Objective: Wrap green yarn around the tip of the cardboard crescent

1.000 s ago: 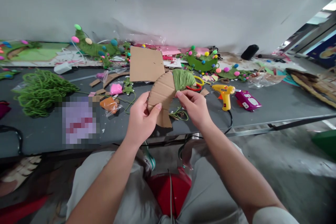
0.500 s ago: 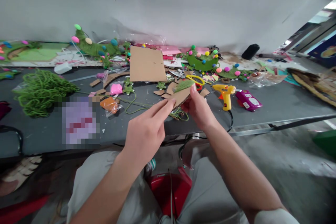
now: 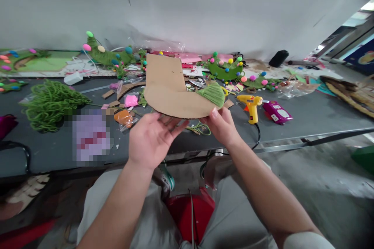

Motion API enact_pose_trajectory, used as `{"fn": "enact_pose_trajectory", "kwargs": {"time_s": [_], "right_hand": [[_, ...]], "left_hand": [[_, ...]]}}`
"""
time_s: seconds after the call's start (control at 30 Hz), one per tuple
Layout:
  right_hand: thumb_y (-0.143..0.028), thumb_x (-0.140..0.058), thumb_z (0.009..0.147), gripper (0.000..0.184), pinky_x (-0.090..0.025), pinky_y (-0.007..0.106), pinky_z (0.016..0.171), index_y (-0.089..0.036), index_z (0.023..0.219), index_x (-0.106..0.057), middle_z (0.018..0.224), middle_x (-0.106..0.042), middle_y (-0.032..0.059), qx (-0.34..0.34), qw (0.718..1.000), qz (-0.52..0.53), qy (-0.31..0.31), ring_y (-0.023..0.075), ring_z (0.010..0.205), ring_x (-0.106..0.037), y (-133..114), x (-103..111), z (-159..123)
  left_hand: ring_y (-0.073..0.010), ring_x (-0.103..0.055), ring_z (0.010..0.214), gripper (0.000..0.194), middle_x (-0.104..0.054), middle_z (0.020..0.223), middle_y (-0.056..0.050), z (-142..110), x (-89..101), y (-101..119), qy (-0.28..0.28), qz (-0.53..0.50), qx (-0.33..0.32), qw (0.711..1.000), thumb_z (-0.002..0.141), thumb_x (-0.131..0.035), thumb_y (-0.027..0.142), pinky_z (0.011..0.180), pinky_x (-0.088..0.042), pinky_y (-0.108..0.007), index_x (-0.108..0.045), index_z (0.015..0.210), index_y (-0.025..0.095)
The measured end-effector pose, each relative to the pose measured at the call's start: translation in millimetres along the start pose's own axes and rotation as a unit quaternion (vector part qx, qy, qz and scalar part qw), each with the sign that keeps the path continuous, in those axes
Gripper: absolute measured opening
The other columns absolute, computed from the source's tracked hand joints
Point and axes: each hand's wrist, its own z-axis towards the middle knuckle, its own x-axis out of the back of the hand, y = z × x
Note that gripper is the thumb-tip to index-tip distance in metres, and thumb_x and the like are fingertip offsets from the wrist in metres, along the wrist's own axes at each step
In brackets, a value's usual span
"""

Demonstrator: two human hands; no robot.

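A curved cardboard cutout (image 3: pixel 175 103) is held up over the front of the table, its right end wrapped in green yarn (image 3: pixel 213 94). My right hand (image 3: pixel 223 126) pinches its lower edge beside the wrapped end, thumb in front. Palm up, my left hand (image 3: pixel 152 138) supports the lower left edge, with its fingers reaching beneath the cardboard and partly hidden. Behind the cutout lies a flat rectangular cardboard sheet (image 3: pixel 164 68), its lower part covered from view. A loose green strand (image 3: pixel 201 128) shows below the cutout, between my hands.
A yellow glue gun (image 3: pixel 251 107) and a purple power strip (image 3: pixel 277 113) lie to the right. On the left are a heap of green yarn (image 3: pixel 52 103) and orange (image 3: pixel 124 117) and pink packets (image 3: pixel 131 100). Green crescents with colored balls (image 3: pixel 226 69) line the back.
The cutout has turned from nearly edge-on to showing its broad face. My left hand has rolled from knuckles up to palm up, under the edge. My right hand has shifted slightly down.
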Motion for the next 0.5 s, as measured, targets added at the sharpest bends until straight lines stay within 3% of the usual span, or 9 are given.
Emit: {"fn": "enact_pose_trajectory", "kwargs": {"time_s": [0.1, 0.23, 0.37, 0.5], "right_hand": [[-0.071, -0.065, 0.079, 0.055, -0.051, 0.031, 0.068, -0.021, 0.104, -0.066, 0.09, -0.069, 0.0085, 0.021, 0.999, -0.021, -0.025, 0.0219, 0.086, -0.064, -1, -1, -3], [-0.057, -0.068, 0.084, 0.045, -0.054, 0.034, 0.082, -0.021, 0.11, -0.067, 0.105, -0.072, 0.0096, 0.047, 0.996, -0.039, -0.062, 0.0231, 0.099, -0.067, -3, 2, -5], [-0.052, -0.082, 0.071, 0.053, -0.054, 0.037, 0.089, -0.022, 0.113, -0.068, 0.105, -0.072, 0.008, 0.059, 0.989, -0.077, -0.107, 0.025, 0.103, -0.066, -5, 8, -7], [-0.055, -0.081, 0.07, 0.038, -0.055, 0.036, 0.077, -0.023, 0.089, -0.072, 0.084, -0.071, 0.0057, 0.057, 0.982, -0.115, -0.138, 0.0227, 0.085, -0.066, -9, 12, -5]], "left_hand": [[-0.0301, -0.064, 0.119, 0.03, -0.071, 0.119, -0.009, -8, -9.5, 3, -0.017, -0.05, 0.02, 0.998, 0.09, -0.054, 0.043, 0.101, -0.056, -0.05, -0.066, 0.106, 0.021], [-0.0297, -0.063, 0.121, 0.041, -0.067, 0.13, -0.009, -7, -9.6, 5, -0.023, -0.013, 0.01, 1.0, 0.093, -0.054, 0.053, 0.091, -0.062, -0.042, -0.065, 0.117, 0.022], [-0.0177, -0.074, 0.085, 0.03, -0.074, 0.109, -0.007, -2, -6.5, -2, 0.036, 0.044, -0.018, 0.998, 0.082, -0.075, 0.026, 0.064, -0.063, -0.022, -0.068, 0.109, 0.017], [-0.0108, -0.069, 0.063, 0.017, -0.074, 0.087, -0.004, 1, -2.3, -4, 0.046, 0.003, -0.009, 0.999, 0.077, -0.075, 0.016, 0.055, -0.06, -0.016, -0.071, 0.093, 0.013]]}}
